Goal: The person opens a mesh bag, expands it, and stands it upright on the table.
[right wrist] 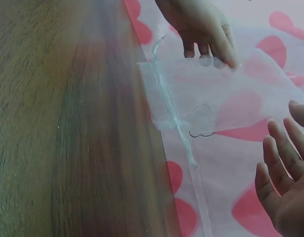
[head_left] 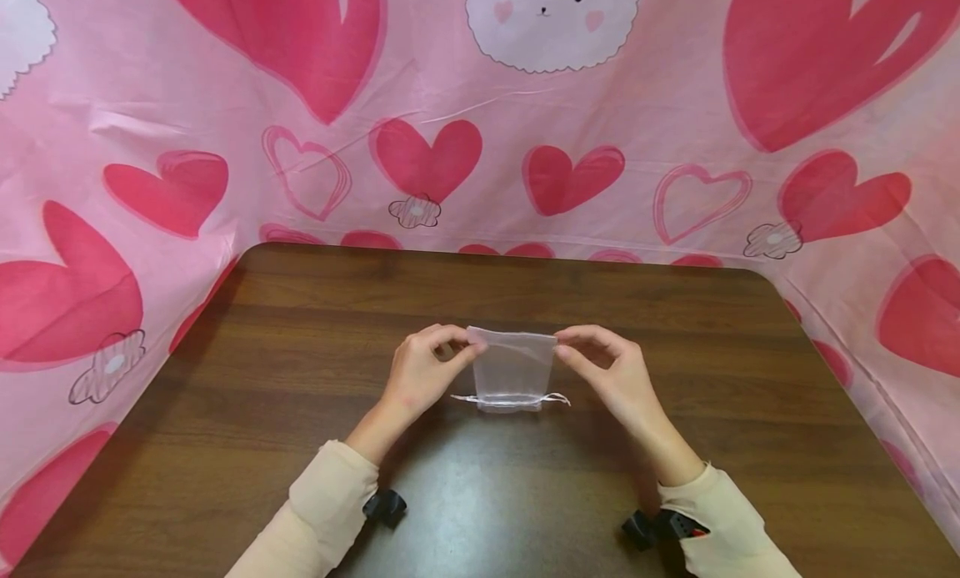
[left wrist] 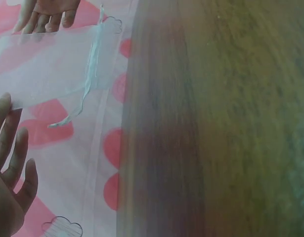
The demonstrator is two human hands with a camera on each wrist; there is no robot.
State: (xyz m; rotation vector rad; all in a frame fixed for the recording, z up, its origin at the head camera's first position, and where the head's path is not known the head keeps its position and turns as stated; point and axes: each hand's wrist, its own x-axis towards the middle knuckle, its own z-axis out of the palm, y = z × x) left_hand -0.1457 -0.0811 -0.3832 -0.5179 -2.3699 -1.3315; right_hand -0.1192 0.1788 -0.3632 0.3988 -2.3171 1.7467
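Note:
A small sheer white drawstring pouch (head_left: 513,368) hangs between my two hands over the table, its bottom edge up and its ribbon end down. My left hand (head_left: 424,367) pinches one upper corner between thumb and fingers. The opposite corner is pinched by my right hand (head_left: 617,371). White ribbon (head_left: 508,400) runs across the lower part, with loose ends sticking out on both sides. In the left wrist view the pouch (left wrist: 48,64) looks flat and see-through. The right wrist view shows the pouch (right wrist: 211,94) stretched between both hands, with nothing visible inside.
A dark brown wooden table (head_left: 315,311) with rounded far corners lies beneath my hands. Pink cloth (head_left: 495,86) printed with hearts surrounds it at the back and sides. Black wrist straps (head_left: 386,508) show below both sleeves.

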